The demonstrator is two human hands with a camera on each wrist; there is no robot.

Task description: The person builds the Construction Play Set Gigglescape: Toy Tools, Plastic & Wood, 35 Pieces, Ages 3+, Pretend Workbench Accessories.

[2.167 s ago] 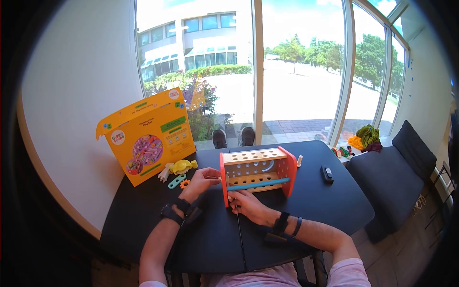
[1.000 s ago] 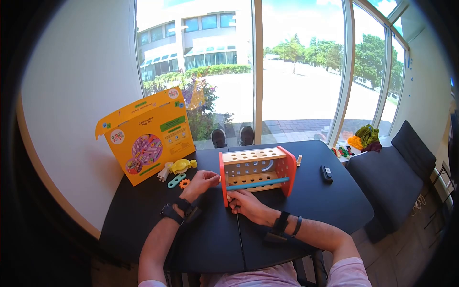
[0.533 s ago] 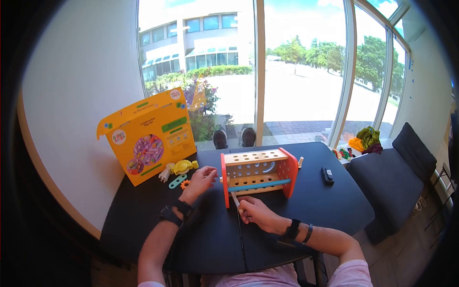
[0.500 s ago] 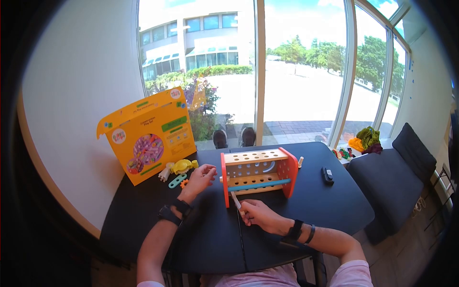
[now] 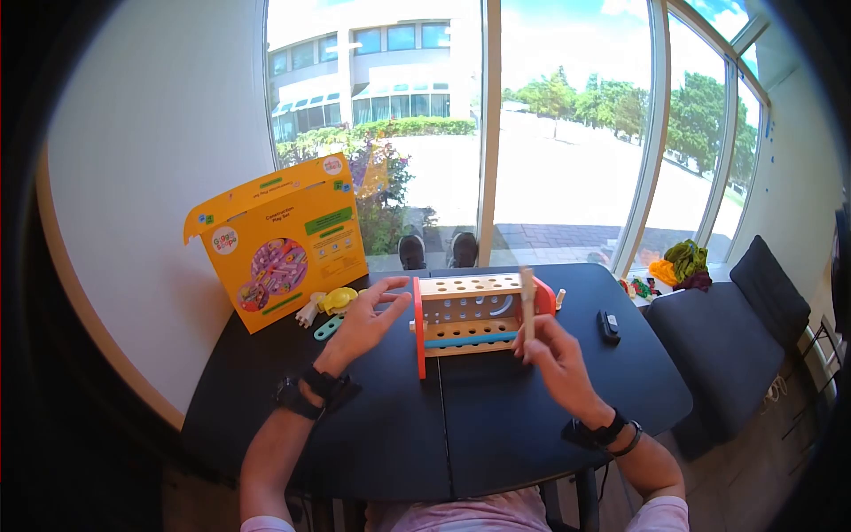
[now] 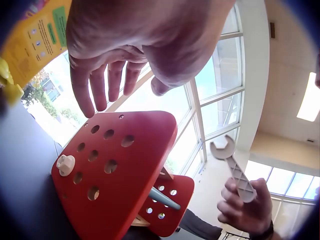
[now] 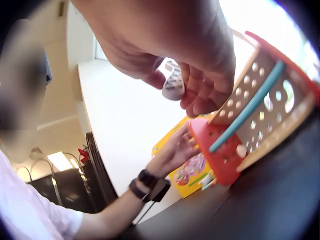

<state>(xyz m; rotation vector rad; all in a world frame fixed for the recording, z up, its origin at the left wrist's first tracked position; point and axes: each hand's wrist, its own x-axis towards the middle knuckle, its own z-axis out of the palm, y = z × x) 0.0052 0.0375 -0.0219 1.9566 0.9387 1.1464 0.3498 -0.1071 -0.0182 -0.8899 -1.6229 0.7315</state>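
In the head view, my right hand (image 5: 560, 365) holds a pale toy wrench (image 5: 528, 303) upright by its handle, in front of the toy workbench's right end. The wrench's open-ended head (image 6: 222, 148) points up in the left wrist view. My left hand (image 5: 362, 321) has its fingers extended beside the workbench's red left panel (image 6: 117, 165) and holds nothing. A white bolt head or nut (image 6: 65, 165) sits on that panel's outer face, near one corner. A blue bar (image 5: 470, 340) runs along the front of the wooden workbench with its perforated shelves.
A yellow box (image 5: 332, 213) stands at the table's back left. Before it lie a yellow toy piece (image 5: 339, 300) and a teal strip with holes (image 5: 328, 328). A wooden peg (image 5: 560, 299) and a small black device (image 5: 608, 326) are at right, with a dark chair (image 5: 727, 332) beyond the table.
My right hand has drawn the wrench out from the workbench's lower left front and raised it to the right. My left hand has come off the left panel's outer side, its fingers now spread.
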